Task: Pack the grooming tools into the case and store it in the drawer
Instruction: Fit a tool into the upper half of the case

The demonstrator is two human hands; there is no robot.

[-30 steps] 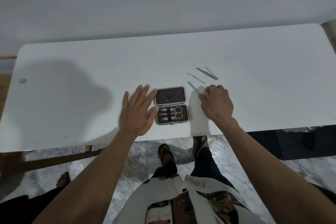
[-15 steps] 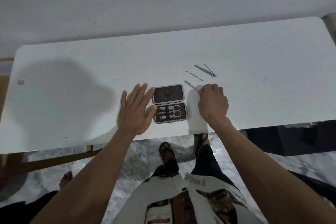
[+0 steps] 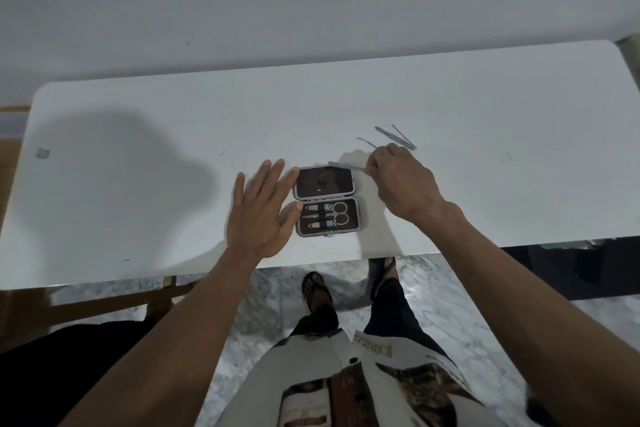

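An open grey case with a brown lining lies near the table's front edge. Its lower half holds scissors and two clippers under a strap. My left hand lies flat and open against the case's left side. My right hand pinches a thin metal tool, lifted just above the lid's far edge and pointing left. Beyond my right hand, a curved pick and two more slim tools lie on the table.
The white table stands against a plain wall. A small grey mark sits near its left end. Below the front edge I see marble floor, my sandalled feet and a wooden frame at the left.
My right hand picked the thin tool off the table and swung it left, so it now hangs over the case lid. My left hand stayed beside the case.
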